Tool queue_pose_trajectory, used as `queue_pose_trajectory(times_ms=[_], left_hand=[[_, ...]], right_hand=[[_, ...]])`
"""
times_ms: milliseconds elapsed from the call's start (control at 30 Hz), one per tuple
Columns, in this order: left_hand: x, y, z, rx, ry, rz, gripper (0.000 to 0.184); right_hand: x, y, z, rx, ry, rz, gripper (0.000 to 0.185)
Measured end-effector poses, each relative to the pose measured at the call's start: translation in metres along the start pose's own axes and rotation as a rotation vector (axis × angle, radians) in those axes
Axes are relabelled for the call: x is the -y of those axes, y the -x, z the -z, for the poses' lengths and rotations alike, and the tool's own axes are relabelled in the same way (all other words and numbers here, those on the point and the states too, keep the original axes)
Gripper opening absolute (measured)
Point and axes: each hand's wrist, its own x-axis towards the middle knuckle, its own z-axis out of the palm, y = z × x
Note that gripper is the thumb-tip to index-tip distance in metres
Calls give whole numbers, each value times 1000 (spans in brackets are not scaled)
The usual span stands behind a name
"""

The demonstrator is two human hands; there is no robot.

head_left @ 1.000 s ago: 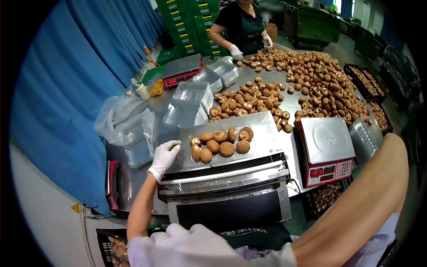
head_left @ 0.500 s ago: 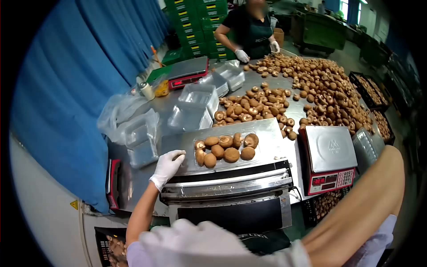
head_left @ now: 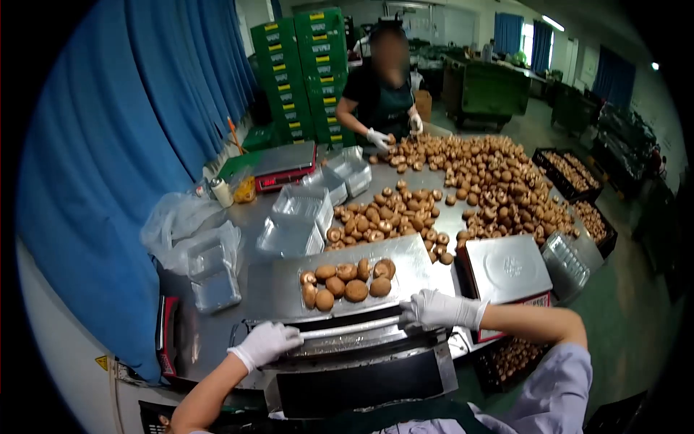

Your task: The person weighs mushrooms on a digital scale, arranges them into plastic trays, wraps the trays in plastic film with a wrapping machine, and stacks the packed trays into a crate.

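My left hand (head_left: 267,346), in a white glove, is at the left end of the film roll (head_left: 350,327) on the metal wrapping machine, fingers closed. At the roll's right end is my right hand (head_left: 437,311), also gloved, with its fingers curled down by the bar; what they pinch is too small to make out. Between and beyond the hands, a clear tray of brown mushrooms (head_left: 355,290) lies on the machine's steel plate (head_left: 275,289). A dark pad (head_left: 361,385) covers the machine's near side.
Loose mushrooms (head_left: 499,184) are heaped at the back right. Empty clear trays (head_left: 293,230) stand left of centre. A scale (head_left: 506,269) is at the right, another (head_left: 285,163) at the back left. Across the table, a co-worker (head_left: 383,94) in white gloves touches mushrooms.
My right hand has moved from close in front of the camera forward to the roll's right end. The view has tilted up. The co-worker's hand has reached the mushrooms.
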Motion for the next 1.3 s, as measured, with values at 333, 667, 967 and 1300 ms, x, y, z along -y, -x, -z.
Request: queue_pose_trajectory(times_ms=[333, 667, 967, 1300], left_hand=[[1, 3, -34, -97, 169, 205, 12], [-44, 57, 112, -247, 1449, 532, 9], [88, -81, 51, -1072, 879, 506, 25], [119, -91, -76, -520, 643, 542, 35]], right_hand=[[22, 33, -23, 45, -230, -166, 31], [78, 48, 161, -197, -1117, -977, 6], [-99, -55, 41, -846, -503, -832, 21], [-77, -29, -85, -483, -735, -790, 23]])
